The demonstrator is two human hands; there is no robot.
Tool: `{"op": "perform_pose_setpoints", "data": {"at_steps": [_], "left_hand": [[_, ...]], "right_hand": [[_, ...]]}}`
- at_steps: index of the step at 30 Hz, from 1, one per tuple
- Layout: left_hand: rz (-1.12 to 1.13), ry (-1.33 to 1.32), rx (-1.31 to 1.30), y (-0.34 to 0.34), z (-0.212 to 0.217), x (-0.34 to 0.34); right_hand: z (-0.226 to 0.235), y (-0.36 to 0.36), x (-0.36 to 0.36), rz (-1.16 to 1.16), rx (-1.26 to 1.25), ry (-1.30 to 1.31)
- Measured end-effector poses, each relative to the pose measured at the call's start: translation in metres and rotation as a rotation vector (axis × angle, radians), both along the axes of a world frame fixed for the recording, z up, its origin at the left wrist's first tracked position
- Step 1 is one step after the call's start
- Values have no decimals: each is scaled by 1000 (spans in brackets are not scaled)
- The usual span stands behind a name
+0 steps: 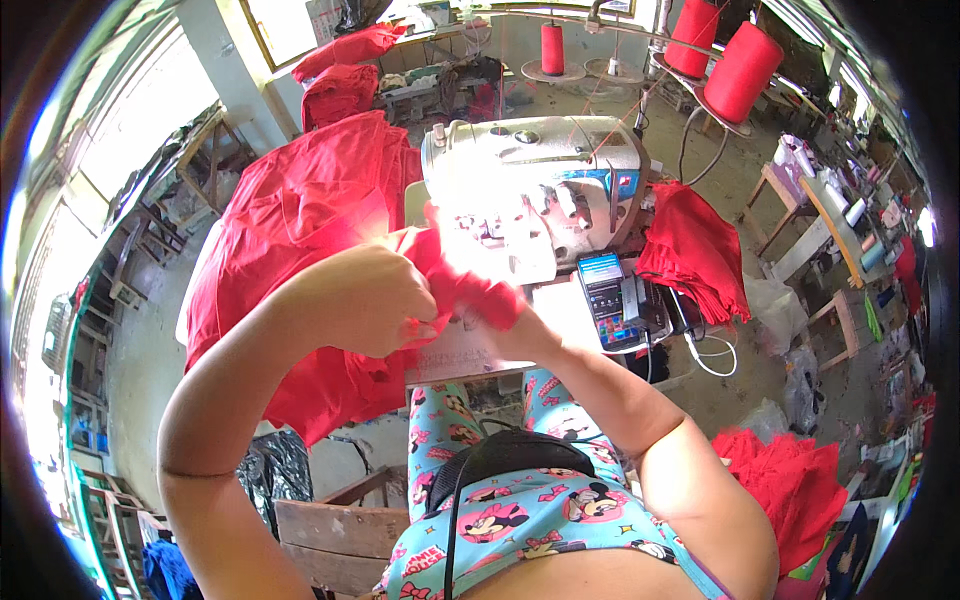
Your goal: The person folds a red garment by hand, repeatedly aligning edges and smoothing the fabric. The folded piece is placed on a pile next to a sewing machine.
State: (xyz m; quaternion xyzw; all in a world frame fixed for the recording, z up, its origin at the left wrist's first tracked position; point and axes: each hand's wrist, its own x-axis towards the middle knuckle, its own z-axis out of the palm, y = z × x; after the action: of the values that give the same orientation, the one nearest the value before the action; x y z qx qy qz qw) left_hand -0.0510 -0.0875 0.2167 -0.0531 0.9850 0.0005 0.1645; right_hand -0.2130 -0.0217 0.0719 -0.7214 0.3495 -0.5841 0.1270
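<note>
My left hand [375, 303] is closed on a piece of red cloth [435, 265], in front of the sewing machine [540, 150]. The cloth stretches across to my right hand [512, 338] and lies over its back and fingers. Those fingers are hidden by cloth, blur and glare, so their grip does not show. Strong light washes out the machine's needle area. To the left, a large heap of red cloth [300, 200] covers that side of the table and hangs over its front edge.
A phone [605, 300] with its screen lit lies right of my hands, beside a white cable [715, 365]. Stacked red pieces [695, 250] sit behind it. Red thread cones [740, 75] stand above the machine. More red cloth [785, 480] is at my right side.
</note>
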Motion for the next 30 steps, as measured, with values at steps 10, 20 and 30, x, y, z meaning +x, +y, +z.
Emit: {"op": "perform_pose_setpoints", "data": {"at_steps": [10,20,30], "left_hand": [[61,-111,94,-8,22,-47],[33,-204,308,-45,4,-42],[142,-322,327,-38,6,-68]], "right_hand": [[34,-70,20,101,471,139],[48,-26,-55,590,882,536],[6,-30,-92,292,855,187]]}}
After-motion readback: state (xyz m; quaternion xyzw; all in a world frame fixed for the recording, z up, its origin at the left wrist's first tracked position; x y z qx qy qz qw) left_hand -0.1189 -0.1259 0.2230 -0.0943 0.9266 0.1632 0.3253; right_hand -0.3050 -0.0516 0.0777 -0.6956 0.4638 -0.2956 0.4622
